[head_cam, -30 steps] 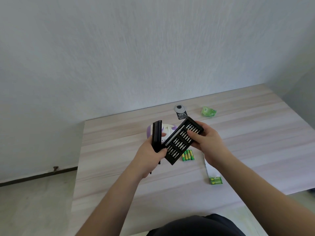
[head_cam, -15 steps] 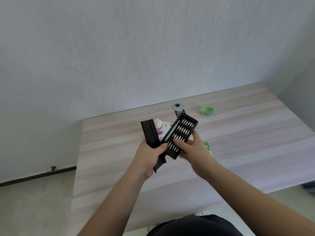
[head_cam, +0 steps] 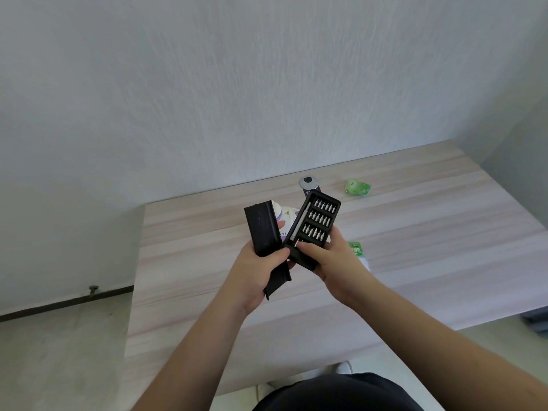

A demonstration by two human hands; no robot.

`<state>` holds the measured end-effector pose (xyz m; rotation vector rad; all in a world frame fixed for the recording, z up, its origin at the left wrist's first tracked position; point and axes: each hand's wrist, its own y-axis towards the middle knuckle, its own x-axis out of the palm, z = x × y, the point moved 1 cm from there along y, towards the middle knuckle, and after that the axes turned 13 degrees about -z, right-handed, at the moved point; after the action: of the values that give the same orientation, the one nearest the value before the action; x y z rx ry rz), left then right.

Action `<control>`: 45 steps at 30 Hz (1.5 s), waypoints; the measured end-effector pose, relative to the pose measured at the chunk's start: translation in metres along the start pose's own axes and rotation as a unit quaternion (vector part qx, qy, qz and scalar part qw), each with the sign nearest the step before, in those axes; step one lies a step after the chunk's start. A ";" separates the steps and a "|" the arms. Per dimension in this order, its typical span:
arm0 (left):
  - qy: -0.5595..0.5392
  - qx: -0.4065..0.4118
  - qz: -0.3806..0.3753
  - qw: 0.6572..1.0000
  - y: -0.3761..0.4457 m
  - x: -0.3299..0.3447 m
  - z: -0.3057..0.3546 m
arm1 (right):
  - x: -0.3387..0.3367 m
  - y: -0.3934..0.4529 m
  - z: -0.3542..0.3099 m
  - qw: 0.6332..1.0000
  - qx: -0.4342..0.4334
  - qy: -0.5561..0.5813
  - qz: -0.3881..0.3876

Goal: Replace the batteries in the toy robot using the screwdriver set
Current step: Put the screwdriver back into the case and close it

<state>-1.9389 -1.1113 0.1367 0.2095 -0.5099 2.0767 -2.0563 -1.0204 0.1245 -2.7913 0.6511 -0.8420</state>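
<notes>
My left hand (head_cam: 258,269) grips the black outer sleeve (head_cam: 262,229) of the screwdriver set, held upright above the table. My right hand (head_cam: 332,262) holds the black bit tray (head_cam: 317,225), slid out of the sleeve and tilted up to the right, with rows of silver bits and a silver driver handle along its left side. My right thumb lies on the tray's lower end. The white and purple toy robot (head_cam: 286,216) lies on the table behind the sleeve and tray, mostly hidden. A green battery pack (head_cam: 355,249) peeks out just right of my right hand.
The light wooden table (head_cam: 430,247) stands against a white wall. A round grey and black tag (head_cam: 308,185) and a crumpled green wrapper (head_cam: 357,187) lie near the table's back edge. Grey floor shows on the left. My dark clothing fills the bottom.
Both hands have lifted the set closer to me and upright. The sleeve turned to show its broad face. The loose batteries on the table are now hidden behind my hands.
</notes>
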 end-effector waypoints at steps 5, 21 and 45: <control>0.005 -0.002 -0.001 1.000 0.000 0.000 0.000 | -0.002 0.000 0.002 1.000 0.005 -0.002 0.002; 0.028 -0.007 0.008 1.000 0.003 0.000 -0.003 | -0.005 0.000 0.001 1.000 0.011 -0.024 -0.011; 0.194 -0.029 -0.012 0.981 0.008 -0.016 0.010 | -0.056 0.010 -0.060 0.982 0.009 -0.188 0.008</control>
<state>-1.9379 -1.1313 0.1382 -0.2193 -0.3253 2.0089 -2.1354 -1.0058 0.1439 -2.8093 0.5928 -0.2988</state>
